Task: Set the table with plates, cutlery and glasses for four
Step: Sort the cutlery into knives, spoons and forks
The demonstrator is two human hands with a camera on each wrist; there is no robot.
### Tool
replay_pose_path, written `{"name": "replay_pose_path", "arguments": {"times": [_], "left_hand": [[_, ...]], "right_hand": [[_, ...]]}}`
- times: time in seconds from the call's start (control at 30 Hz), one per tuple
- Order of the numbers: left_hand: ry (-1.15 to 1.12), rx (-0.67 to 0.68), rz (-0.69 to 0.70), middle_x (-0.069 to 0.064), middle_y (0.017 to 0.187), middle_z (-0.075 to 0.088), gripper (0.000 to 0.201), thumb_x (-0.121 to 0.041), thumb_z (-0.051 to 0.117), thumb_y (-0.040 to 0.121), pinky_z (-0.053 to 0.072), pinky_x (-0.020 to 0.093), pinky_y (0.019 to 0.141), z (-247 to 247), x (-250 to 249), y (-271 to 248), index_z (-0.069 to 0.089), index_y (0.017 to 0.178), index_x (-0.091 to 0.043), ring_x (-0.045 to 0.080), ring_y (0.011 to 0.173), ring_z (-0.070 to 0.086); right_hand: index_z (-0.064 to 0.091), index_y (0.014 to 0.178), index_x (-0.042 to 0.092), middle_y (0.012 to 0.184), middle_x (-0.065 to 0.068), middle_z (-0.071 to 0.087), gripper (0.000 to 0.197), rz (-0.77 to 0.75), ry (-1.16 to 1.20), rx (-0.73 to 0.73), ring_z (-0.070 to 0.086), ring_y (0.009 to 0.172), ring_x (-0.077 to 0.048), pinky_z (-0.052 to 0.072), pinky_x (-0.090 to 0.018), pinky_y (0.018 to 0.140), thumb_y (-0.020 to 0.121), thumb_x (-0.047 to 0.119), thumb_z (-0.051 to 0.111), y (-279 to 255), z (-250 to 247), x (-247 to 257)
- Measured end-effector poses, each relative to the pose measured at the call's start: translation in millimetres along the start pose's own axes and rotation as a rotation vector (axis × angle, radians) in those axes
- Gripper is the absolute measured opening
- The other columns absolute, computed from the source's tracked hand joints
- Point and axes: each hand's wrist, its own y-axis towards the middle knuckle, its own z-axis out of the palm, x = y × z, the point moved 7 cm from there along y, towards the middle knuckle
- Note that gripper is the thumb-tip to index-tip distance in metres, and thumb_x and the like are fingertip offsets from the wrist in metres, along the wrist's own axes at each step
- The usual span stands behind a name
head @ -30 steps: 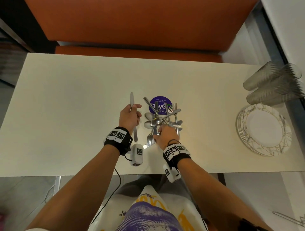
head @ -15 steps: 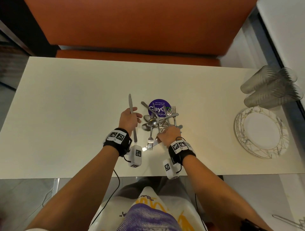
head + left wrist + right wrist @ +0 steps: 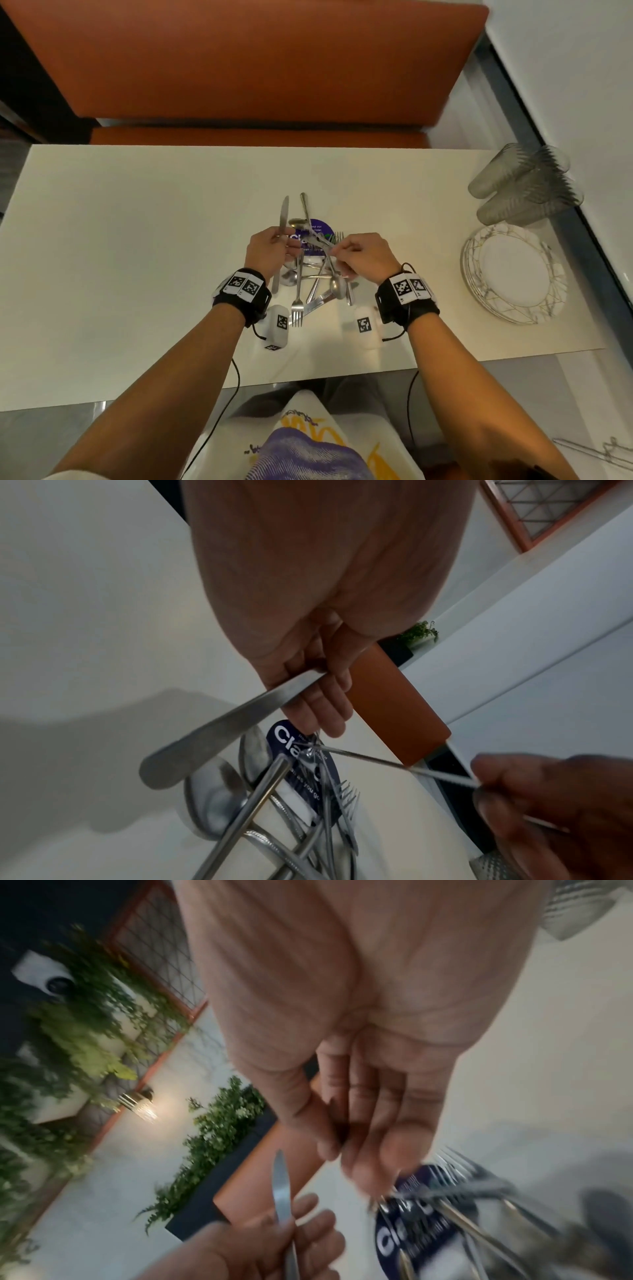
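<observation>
Here cutlery is being sorted at mid-frame: a knife (image 3: 283,219) is gripped by the left hand (image 3: 267,253), a second knife (image 3: 317,241) pinched by the right hand (image 3: 363,257); passing it across is probably called for.

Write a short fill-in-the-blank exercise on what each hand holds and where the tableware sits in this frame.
1. The left hand grips a ____ with its blade pointing away from the person.
2. The right hand pinches a second knife by its ____ end.
3. The plates are stacked near the table's ____ edge.
4. The glasses lie on their ____.

Missing words: knife; blade; right; sides
</observation>
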Motion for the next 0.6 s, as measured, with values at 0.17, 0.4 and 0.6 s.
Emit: {"name": "replay_pose_path", "arguments": {"times": [0.17,0.4,0.6], "left_hand": [[0.033,0.006,0.053,0.011,0.093,0.079,0.03,-0.003,0.043,0.106,0.06,0.023,0.072,7,-23,0,0.072,0.108,-0.01,0.021,0.086,0.078],[0.009,0.071,0.09,0.013,0.096,0.079,0.029,-0.007,0.042,0.107,0.062,0.032,0.084,17,-47,6,0.071,0.114,-0.005,0.026,0.092,0.078],[-0.047,0.271,0.101,0.024,0.101,0.077,0.032,-0.006,0.039,0.109,0.063,0.038,0.082,40,-68,-11,0.067,0.122,0.0,0.037,0.091,0.076]], "right_hand": [[0.076,0.107,0.01,0.087,-0.007,0.078,0.024,-0.157,0.113,0.153,0.076,0.079,-0.021,0.06,-0.03,0.076,0.084,0.016,0.08,0,-11,34],[0.08,0.099,0.017,0.081,0.002,0.073,0.017,-0.444,0.001,-0.133,0.063,0.07,-0.008,0.05,-0.023,0.068,0.091,0.029,0.072,14,-41,87],[0.08,0.093,0.012,0.082,-0.002,0.076,0.014,-0.441,0.15,-0.285,0.068,0.066,-0.017,0.059,-0.034,0.065,0.089,0.024,0.074,30,-47,101]]}}
